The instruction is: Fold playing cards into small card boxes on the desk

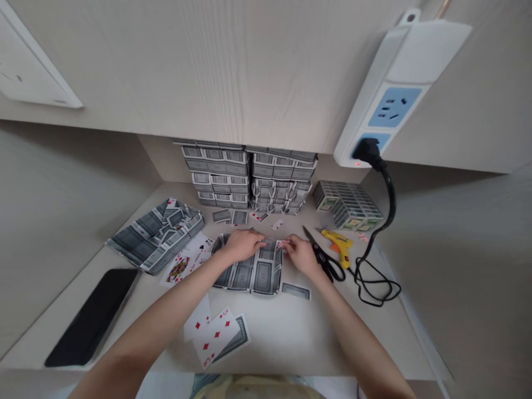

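A shallow box made of grey-backed playing cards (264, 276) lies on the table between my hands. My left hand (244, 245) reaches over its far side, fingers curled onto the far wall and thumb over the inside. At the far right corner, my right hand (302, 255) pinches a small red-and-white playing card piece (282, 244) against the box. A loose card (296, 291) lies face down beside the near right corner. Nearer me is a small group of cards with a three of diamonds (216, 335) on top.
Stacked card boxes (220, 166) stand at the back. Another card box (155, 235) and a black phone (93, 316) lie left. At right are black scissors (328, 263), a yellow glue gun (338, 242), its looped cord, and card decks (349, 202). A power strip (394, 105) hangs above.
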Available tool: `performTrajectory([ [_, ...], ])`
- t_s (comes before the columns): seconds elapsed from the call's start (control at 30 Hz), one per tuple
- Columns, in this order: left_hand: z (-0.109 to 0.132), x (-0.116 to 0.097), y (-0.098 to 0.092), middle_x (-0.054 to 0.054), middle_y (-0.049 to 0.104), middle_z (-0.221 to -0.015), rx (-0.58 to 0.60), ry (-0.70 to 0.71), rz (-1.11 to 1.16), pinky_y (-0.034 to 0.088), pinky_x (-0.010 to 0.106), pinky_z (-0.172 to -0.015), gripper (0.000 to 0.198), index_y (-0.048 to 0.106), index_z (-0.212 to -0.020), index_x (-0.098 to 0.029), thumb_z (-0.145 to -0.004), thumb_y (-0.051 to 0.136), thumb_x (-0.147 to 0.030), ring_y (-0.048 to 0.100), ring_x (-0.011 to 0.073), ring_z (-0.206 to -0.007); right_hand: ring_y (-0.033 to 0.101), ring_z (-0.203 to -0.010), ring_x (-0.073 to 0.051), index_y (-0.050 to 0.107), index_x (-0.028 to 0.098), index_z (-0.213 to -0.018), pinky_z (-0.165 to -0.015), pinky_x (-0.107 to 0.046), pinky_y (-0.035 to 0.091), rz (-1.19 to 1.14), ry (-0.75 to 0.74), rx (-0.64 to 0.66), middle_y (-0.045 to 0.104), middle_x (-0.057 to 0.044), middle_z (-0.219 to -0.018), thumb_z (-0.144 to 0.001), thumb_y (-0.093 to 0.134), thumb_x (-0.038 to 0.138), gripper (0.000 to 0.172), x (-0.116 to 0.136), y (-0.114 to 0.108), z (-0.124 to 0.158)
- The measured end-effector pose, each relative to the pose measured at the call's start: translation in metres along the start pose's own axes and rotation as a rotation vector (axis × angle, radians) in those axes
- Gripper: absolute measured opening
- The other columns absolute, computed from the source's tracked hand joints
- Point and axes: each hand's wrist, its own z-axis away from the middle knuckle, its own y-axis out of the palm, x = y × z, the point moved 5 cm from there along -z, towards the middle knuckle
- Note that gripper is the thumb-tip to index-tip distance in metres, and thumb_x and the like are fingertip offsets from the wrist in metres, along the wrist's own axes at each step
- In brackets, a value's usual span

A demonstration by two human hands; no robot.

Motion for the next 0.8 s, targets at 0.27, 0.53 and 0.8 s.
performTrajectory([
  [0.27,-0.002,-0.001,0.003,0.005,0.065,-0.089,-0.051,0.032,-0.023,0.04,0.029,-0.069,0.028,0.059,-0.084,-0.021,-0.085,0.037,-0.039,0.058,0.0198,-0.085,0.063,-0.066,-0.019,0.062,0.018,-0.079,-0.059,-0.025,0.042,0.042,0.104,-0.205,0.068,-0.009,-0.074,-0.08,0.05,0.03,0.017,0.007,0.0,0.011],
  [0.53,-0.003,-0.006,0.002,0.005,0.065,-0.093,-0.046,0.028,-0.03,0.041,0.029,-0.071,0.025,0.058,-0.086,-0.021,-0.084,0.039,-0.038,0.058,0.0195,-0.088,0.062,-0.074,-0.021,0.058,0.014,-0.091,-0.062,-0.026,0.041,0.064,0.167,-0.226,0.067,-0.013,-0.08,-0.081,0.045,0.023,0.019,0.018,0.01,0.019],
  [0.8,-0.003,-0.012,0.005,0.005,0.065,-0.09,-0.085,0.075,-0.044,0.042,0.029,-0.068,0.025,0.058,-0.084,-0.02,-0.085,0.038,-0.036,0.06,0.0205,-0.085,0.06,-0.071,-0.02,0.061,0.015,-0.084,-0.061,-0.025,0.041,-0.162,0.124,-0.086,0.066,-0.012,-0.078,-0.077,0.045,0.021,0.019,0.022,0.021,0.003],
])
